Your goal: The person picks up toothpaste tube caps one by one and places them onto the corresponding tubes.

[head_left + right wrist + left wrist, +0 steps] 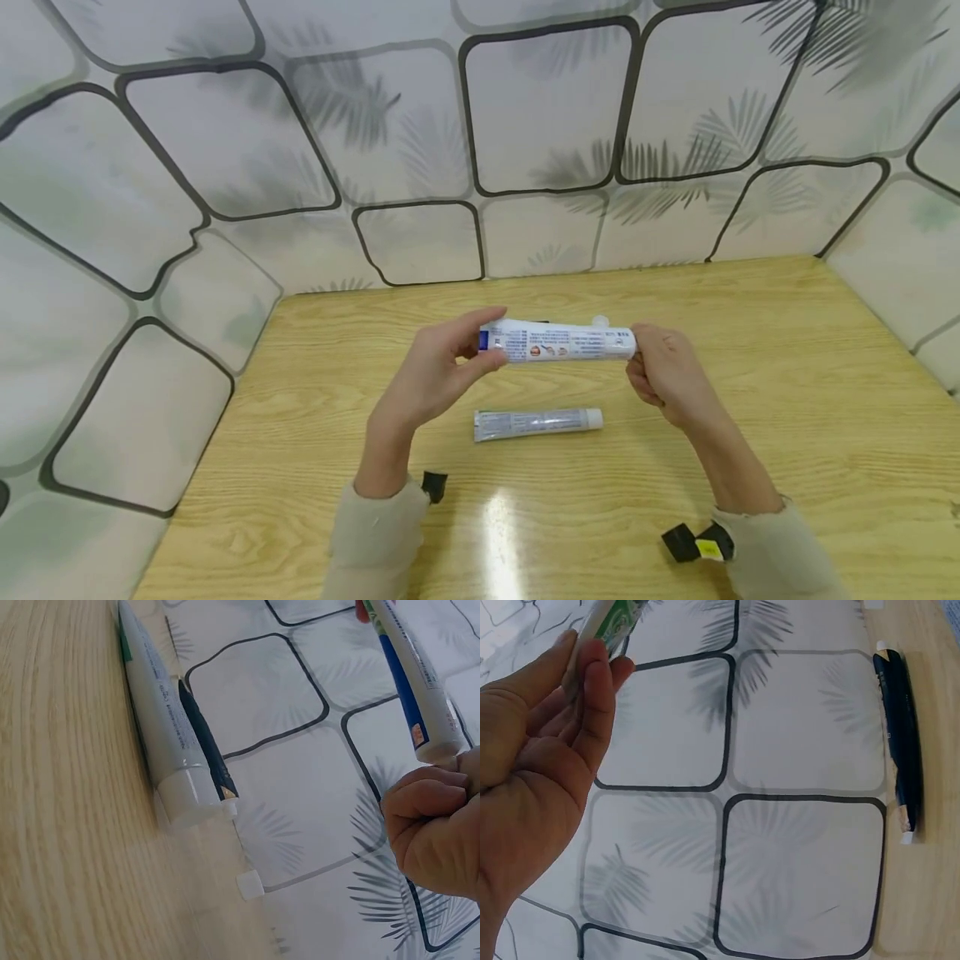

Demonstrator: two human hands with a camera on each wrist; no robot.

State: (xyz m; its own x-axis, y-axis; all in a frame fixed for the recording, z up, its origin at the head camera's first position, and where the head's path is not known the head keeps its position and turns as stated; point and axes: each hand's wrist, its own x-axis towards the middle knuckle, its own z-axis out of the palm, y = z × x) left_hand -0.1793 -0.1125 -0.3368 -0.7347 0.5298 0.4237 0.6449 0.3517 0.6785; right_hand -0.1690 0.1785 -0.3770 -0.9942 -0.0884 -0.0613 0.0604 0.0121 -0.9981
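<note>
**Two-handed hold, mid-air**

Patterned wall along the far edge. Wood-grain surface in front. Left hand: thumb and fingers part-closed, pinching the flat end of the held tube. Right hand: fingers curled tight on its other end. Held tube is white, printed, roughly level above the surface, about parallel to the far edge. Lying tube rests mid-surface, white cap end toward the right edge. Dark slim item with white ends lies nearer the far edge. Small white piece also toward the far edge.
</note>
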